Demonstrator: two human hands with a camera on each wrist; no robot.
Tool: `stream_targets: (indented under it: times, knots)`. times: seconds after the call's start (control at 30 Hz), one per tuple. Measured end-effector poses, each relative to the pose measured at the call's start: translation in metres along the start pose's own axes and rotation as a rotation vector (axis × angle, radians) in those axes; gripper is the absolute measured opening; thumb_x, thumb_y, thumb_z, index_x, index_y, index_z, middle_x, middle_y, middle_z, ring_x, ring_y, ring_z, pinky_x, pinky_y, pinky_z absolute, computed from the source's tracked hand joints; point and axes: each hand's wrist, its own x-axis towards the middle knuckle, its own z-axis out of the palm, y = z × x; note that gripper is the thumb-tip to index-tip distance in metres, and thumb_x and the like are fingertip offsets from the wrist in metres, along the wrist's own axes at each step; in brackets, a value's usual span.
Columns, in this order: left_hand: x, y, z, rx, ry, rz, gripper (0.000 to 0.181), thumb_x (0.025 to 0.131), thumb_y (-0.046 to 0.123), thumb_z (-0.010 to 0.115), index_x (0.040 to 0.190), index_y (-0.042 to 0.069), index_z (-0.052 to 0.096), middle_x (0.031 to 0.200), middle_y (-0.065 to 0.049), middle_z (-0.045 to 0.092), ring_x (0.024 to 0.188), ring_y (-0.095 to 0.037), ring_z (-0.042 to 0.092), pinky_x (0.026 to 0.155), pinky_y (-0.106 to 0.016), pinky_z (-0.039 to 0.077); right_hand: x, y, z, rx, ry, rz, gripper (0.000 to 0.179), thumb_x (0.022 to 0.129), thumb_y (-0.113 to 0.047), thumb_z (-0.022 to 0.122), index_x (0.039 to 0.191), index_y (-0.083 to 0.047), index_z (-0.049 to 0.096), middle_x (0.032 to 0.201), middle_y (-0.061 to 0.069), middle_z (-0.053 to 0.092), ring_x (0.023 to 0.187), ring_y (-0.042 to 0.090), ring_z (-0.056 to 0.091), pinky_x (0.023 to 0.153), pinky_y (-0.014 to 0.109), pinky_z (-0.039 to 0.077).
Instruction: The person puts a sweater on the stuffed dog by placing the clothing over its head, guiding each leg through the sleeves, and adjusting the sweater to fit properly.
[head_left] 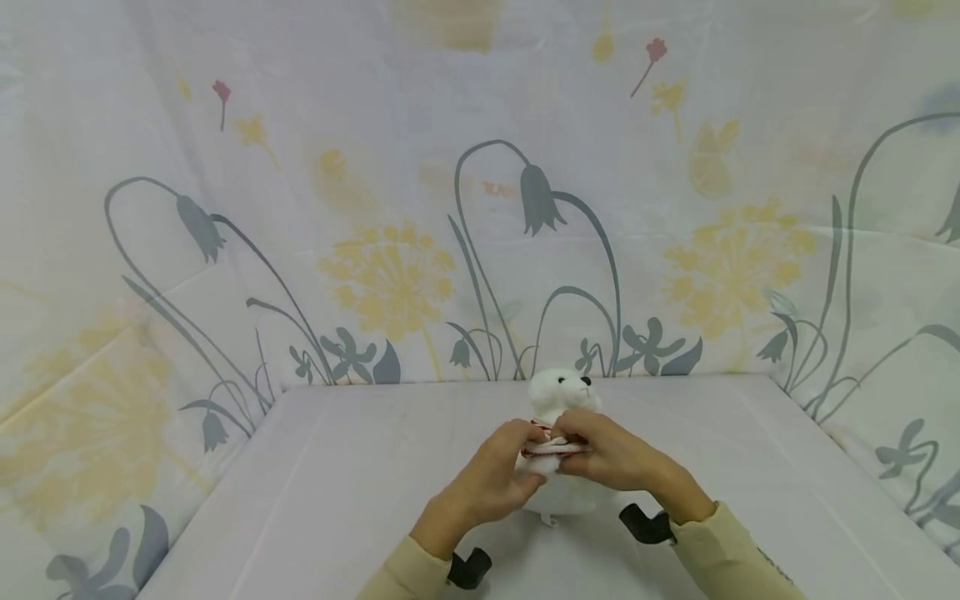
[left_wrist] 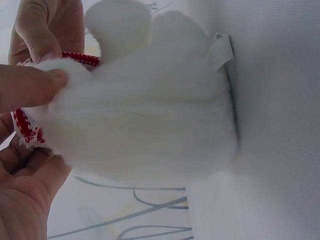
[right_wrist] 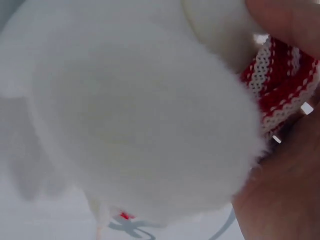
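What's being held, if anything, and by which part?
The red-and-white knit piece on the white plush toy, held just below the toy's head: left hand at one side, right hand at the other.

Head view's kinda rough: the plush toy (head_left: 558,398) has its chest mostly blocked by the left hand (head_left: 491,475) and right hand (head_left: 618,454). Can't trace the whole knit band (right_wrist: 287,87) either, since part of it ducks behind fingers. Both sleeves (head_left: 738,554) get chopped by the bottom edge. Print on the tag (left_wrist: 221,52) is too tiny to read, and the red speck (right_wrist: 126,215) low in the right wrist view is too blurry to identify.
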Motion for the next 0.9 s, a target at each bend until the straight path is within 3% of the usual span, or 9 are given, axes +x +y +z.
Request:
stream_targets:
  times: [0.17,0.4,0.67,0.9]
  knots:
    - [0.002,0.001,-0.001,-0.009,0.022,0.017,0.044,0.073,-0.003,0.078,0.108,0.005,0.053,0.106,-0.003,0.058,0.098,-0.012,0.055,0.085,-0.019,0.045,0.002,-0.001,0.003,-0.026,0.038,-0.053,0.021,0.084,-0.01,0.072,0.087,-0.021,0.055,0.081,-0.01,0.05,0.076,0.006,0.045,0.063,0.021,0.04]
    - [0.004,0.001,-0.002,0.007,0.106,0.039,0.034,0.076,-0.001,0.078,0.101,0.005,0.056,0.098,-0.003,0.06,0.088,-0.011,0.055,0.078,-0.019,0.046,0.005,-0.003,0.009,-0.04,0.105,-0.128,0.025,0.082,0.0,0.07,0.092,-0.02,0.058,0.087,-0.01,0.053,0.076,0.006,0.048,0.064,0.022,0.044]
    - [-0.001,-0.005,-0.001,0.064,0.033,0.01,0.044,0.074,0.0,0.078,0.107,0.007,0.05,0.103,-0.001,0.051,0.094,-0.013,0.047,0.081,-0.021,0.043,0.002,0.007,0.014,-0.1,0.149,-0.119,0.025,0.081,-0.001,0.073,0.093,-0.02,0.062,0.084,-0.01,0.05,0.073,0.005,0.045,0.061,0.021,0.044]
    - [0.0,-0.007,-0.002,0.131,0.099,0.067,0.037,0.075,-0.01,0.071,0.102,0.007,0.052,0.096,-0.001,0.05,0.086,-0.01,0.049,0.075,-0.016,0.044,0.005,0.008,0.018,-0.151,0.198,-0.189,0.026,0.082,0.0,0.072,0.098,-0.018,0.063,0.088,-0.008,0.053,0.075,0.004,0.047,0.063,0.019,0.045]
